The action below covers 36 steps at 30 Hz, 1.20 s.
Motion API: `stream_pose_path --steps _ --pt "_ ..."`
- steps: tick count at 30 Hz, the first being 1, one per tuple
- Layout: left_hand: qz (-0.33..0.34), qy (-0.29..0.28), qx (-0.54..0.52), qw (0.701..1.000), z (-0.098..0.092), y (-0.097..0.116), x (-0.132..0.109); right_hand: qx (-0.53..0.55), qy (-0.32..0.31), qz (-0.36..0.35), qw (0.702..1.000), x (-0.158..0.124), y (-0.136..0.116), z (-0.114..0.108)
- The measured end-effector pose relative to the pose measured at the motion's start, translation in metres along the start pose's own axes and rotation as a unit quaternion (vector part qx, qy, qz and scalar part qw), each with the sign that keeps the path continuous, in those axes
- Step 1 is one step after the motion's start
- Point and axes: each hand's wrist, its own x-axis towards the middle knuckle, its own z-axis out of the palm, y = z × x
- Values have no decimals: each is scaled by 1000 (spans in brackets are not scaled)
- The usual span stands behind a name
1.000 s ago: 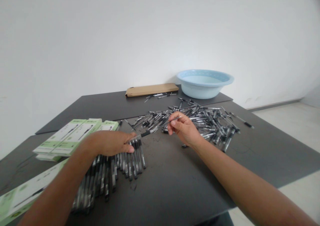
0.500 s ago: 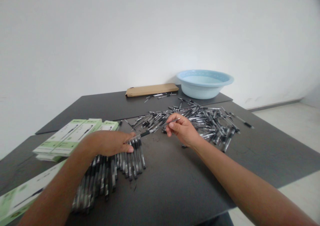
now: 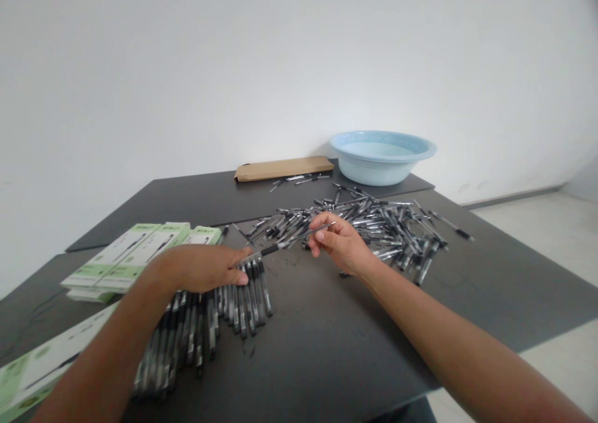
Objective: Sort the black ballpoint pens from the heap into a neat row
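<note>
My left hand (image 3: pixel 200 267) is closed on the rear of a clear pen with a black grip (image 3: pixel 270 250), held slanting up to the right over the table. A thin pen refill (image 3: pixel 303 236) runs in line from the pen's front end. My right hand (image 3: pixel 337 243) pinches that refill between thumb and fingers, its end showing past the thumb. Whether the refill sits inside the barrel is too fine to tell. Under my left hand lies a row of similar pens (image 3: pixel 250 298) side by side, partly hidden by my wrist.
Behind my right hand spreads a loose pile of pens (image 3: pixel 387 223). Green-and-white pen boxes (image 3: pixel 126 258) lie at left, another box (image 3: pixel 51 361) nearer. A blue basin (image 3: pixel 380 167) and a flat cardboard piece (image 3: pixel 284 168) stand at the back of the dark table (image 3: pixel 327 348).
Both hands keep their hold on the pen and refill. My left hand and forearm have shifted very slightly left; the rest looks the same.
</note>
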Motion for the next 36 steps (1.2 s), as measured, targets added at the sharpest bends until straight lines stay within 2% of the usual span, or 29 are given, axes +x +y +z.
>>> stream_pose_path --steps 3,5,19,29,36 --pt "-18 -42 3 999 -2 -1 0 0 -7 -1 1000 0 0 0" --pt "-21 -50 3 999 -3 -2 1 0 -11 -4 1000 0 -1 0" --pt "-23 -48 17 998 -1 -6 3 37 -24 -40 998 -1 -2 -2" --pt "-22 -44 12 999 -3 -4 1 48 18 -33 998 3 -2 -7" --pt "-24 -63 27 997 -6 0 0 43 -2 -69 997 1 -5 -5"
